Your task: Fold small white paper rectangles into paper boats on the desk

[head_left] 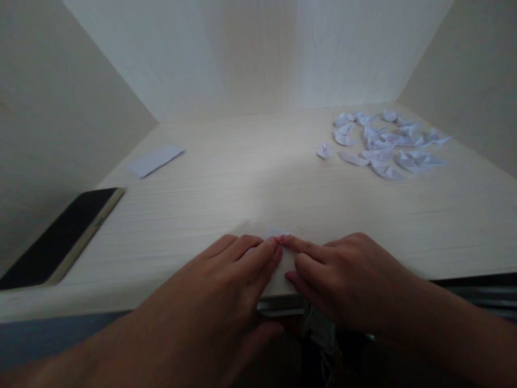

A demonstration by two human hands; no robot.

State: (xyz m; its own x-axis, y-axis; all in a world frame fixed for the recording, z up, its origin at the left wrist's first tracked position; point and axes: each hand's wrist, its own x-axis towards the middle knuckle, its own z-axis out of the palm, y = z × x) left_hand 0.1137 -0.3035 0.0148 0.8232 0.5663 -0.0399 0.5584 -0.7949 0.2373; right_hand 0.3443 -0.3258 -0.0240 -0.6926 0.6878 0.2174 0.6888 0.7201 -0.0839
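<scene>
- Nearest: left hand (226, 280) and right hand (343, 272), fingertips together on a small paper piece (277, 231) near the front edge of the bench (194, 202); pinching or only pressing, hard to make out.
- Probably best pinned flat with one hand, creased slowly with the other.
- Far right, folded papers (377, 141), well apart.
</scene>
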